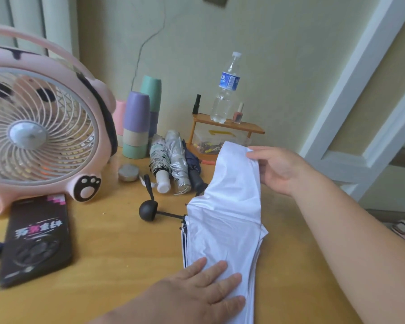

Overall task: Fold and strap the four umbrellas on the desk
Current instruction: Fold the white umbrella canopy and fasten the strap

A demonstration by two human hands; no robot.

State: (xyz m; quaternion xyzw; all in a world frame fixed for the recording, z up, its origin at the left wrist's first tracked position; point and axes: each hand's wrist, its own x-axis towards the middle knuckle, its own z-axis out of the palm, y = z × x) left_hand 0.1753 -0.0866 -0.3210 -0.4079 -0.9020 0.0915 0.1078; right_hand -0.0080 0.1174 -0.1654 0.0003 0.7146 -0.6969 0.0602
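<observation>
Two hands are on one white umbrella (229,218), which lies lengthwise on the desk (117,258), partly collapsed. Nearest, the left hand (206,286) lies flat on its lower panels, fingers straight and slightly spread, pressing the smooth, glossy cloth down. Farther up, the right hand (278,169) pinches the top edge of a raised fabric flap between thumb and fingers, holding it up off the desk. Dark rib tips show along the canopy's left edge. A thin black shaft runs out leftward to a round black handle (148,210) resting on the wood. The desk is pale, yellowish wood grain. To the left lie a black phone (36,239) with pink print and a round pink fan (38,127) with a paw mark. Beyond the handle, three folded umbrellas (177,160) lie side by side: patterned, silver and navy. A small round tin (128,172) sits beside them. Behind stand stacked pastel cups (136,122) and a little orange shelf (249,128) bearing a clear water bottle (225,94), against a pale green wall (278,54).
</observation>
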